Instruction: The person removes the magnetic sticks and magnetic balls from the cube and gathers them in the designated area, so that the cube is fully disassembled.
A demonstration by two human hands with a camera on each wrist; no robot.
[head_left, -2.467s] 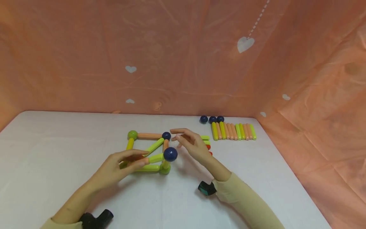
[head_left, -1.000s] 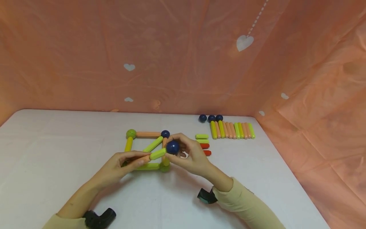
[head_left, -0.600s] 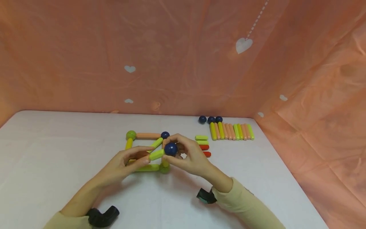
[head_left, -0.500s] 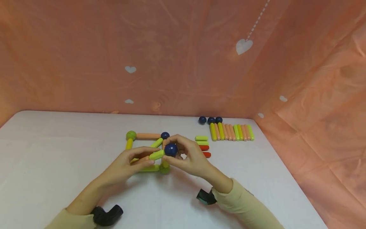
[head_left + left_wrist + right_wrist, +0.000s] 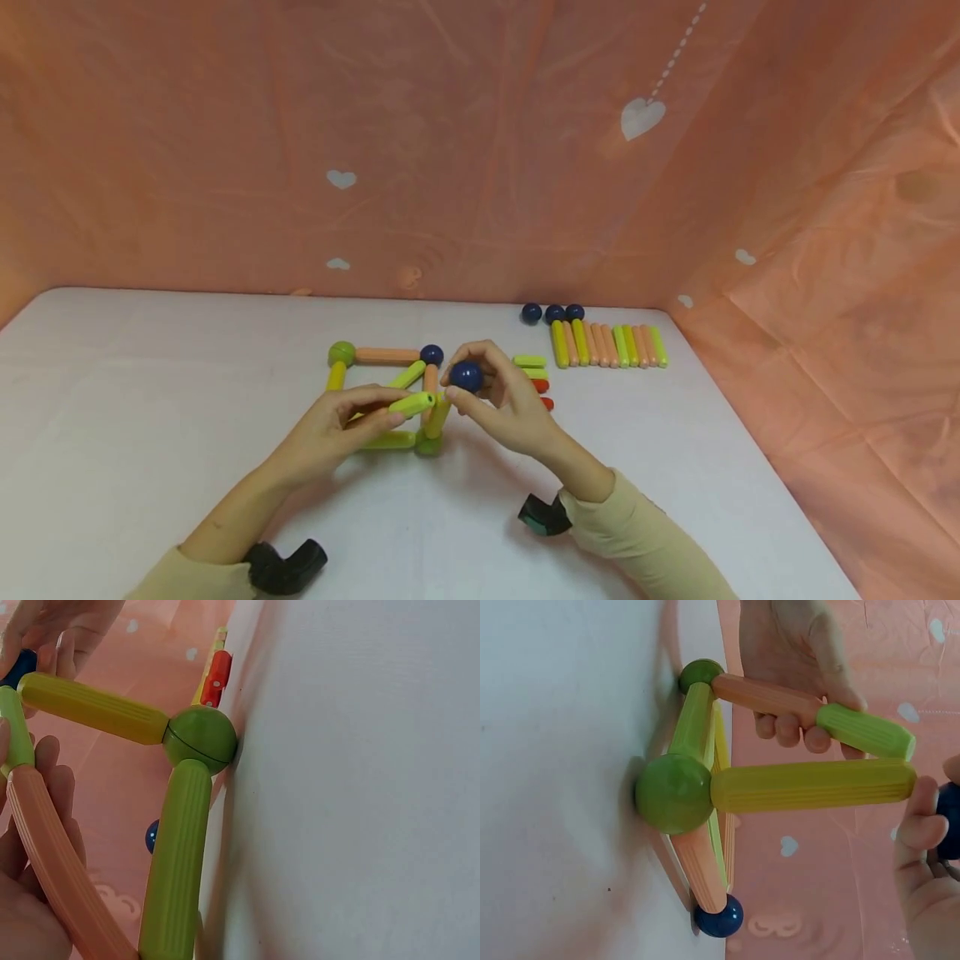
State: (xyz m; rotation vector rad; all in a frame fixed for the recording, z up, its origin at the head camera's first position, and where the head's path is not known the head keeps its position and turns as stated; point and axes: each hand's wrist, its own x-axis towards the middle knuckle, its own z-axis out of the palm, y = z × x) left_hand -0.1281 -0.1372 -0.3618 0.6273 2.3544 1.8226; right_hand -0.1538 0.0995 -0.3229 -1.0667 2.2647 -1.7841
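Observation:
A frame of magnetic sticks and balls stands on the white table (image 5: pixel 150 467), with green balls (image 5: pixel 673 793) and a blue ball (image 5: pixel 720 915) at its corners. My left hand (image 5: pixel 330 425) pinches a short light green stick (image 5: pixel 408 407), joined end to end with a curved orange stick (image 5: pixel 765 699) that rises from a corner ball. My right hand (image 5: pixel 506 408) holds a dark blue ball (image 5: pixel 467 377) between thumb and fingers. That ball is apart from the green stick's free end. A yellow stick (image 5: pixel 810 785) rises from the near green ball, its top close to my right fingers.
Short green sticks (image 5: pixel 529 362) and red sticks (image 5: pixel 542 386) lie just beyond my right hand. Farther right is a row of yellow, orange and green sticks (image 5: pixel 606 346), with three blue balls (image 5: pixel 532 313) behind it. A pink curtain (image 5: pixel 450 150) with hearts backs the table.
The blue ball sat on the light green stick's end. My right hand came in, grasped it and has pulled it off to the right. My left hand has shifted slightly right along the joined sticks.

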